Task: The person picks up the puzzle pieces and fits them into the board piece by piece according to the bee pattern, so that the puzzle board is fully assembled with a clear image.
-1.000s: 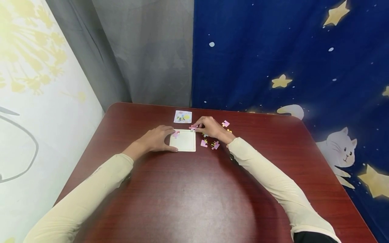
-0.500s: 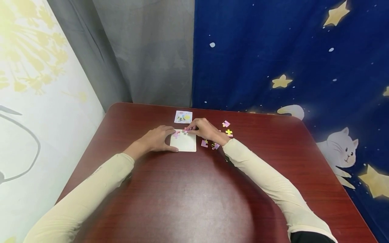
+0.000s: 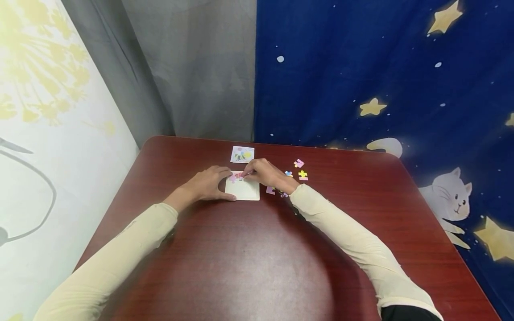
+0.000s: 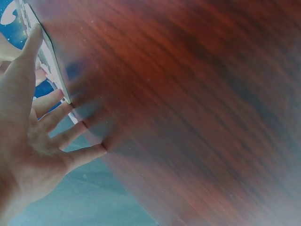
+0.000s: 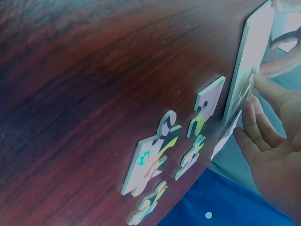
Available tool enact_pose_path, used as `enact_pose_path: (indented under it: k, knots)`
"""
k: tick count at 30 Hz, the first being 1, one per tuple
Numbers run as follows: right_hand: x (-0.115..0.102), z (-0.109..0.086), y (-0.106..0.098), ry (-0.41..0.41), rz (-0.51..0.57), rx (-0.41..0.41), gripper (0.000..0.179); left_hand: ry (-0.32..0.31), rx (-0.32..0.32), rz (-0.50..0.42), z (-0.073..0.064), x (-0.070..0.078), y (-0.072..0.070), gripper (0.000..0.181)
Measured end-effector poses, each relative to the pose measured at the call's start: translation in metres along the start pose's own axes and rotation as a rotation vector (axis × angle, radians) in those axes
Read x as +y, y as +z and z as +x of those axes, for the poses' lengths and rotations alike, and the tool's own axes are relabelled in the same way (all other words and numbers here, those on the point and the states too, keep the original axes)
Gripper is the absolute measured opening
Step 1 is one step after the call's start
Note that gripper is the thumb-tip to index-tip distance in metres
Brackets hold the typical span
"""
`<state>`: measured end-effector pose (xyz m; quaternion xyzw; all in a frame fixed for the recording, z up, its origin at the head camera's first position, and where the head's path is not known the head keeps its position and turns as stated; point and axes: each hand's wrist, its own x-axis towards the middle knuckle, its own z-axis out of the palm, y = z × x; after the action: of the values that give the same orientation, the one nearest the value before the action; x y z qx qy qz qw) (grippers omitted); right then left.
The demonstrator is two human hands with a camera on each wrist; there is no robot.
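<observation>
A white square puzzle board (image 3: pixel 246 192) lies on the table with pink puzzle pieces in its far left corner. My left hand (image 3: pixel 206 183) spreads its fingers around the board's left side. Its thumb rests on the near edge, and in the left wrist view the fingers (image 4: pixel 70 135) look fairly straight. Over the board's far part, my right hand (image 3: pixel 266 173) pinches a pink puzzle piece (image 3: pixel 240 175) between thumb and fingertips, against the piece at the corner. Fingers partly cover this held piece. The right wrist view shows the right hand (image 5: pixel 277 136) at the board's surface.
Several loose puzzle pieces lie right of the board, including a yellow one (image 3: pixel 303 175), a pink one (image 3: pixel 299 163) and another pink one (image 3: pixel 271 190). Behind the board lies a small picture card (image 3: pixel 242 154) with a bee. Curtains (image 3: pixel 201 71) hang beyond the table's far edge.
My right hand has moved left with the pinched puzzle piece, from the board's far right corner to beside the piece at the far left. The left hand has stayed in place.
</observation>
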<state>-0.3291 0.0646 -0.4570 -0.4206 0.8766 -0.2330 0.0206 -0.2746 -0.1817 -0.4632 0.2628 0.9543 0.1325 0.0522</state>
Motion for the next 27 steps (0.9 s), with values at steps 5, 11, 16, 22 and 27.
enact_pose_path:
  k: [5, 11, 16, 22, 27]
  knots:
    - [-0.0022, 0.0000, 0.0014, 0.012, 0.010, -0.025, 0.013, -0.007, 0.000, 0.001, -0.0003, -0.0002, 0.0018, 0.101]
    - [-0.0034, 0.0016, 0.0026, 0.011, 0.004, -0.041, 0.014, -0.009, 0.005, 0.001, -0.0003, -0.0004, 0.0016, 0.101]
    - [-0.0030, 0.0020, 0.0050, 0.020, -0.019, -0.044, 0.015, -0.011, 0.006, 0.003, -0.0004, -0.0004, 0.0015, 0.100]
    - [-0.0018, 0.0020, 0.0079, 0.005, -0.058, -0.032, 0.013, -0.016, -0.001, 0.007, 0.0005, -0.0003, 0.0026, 0.101]
    - [-0.0027, 0.0026, 0.0087, 0.004, -0.078, -0.032, 0.014, -0.021, -0.006, 0.005, -0.0001, 0.0006, 0.0007, 0.101]
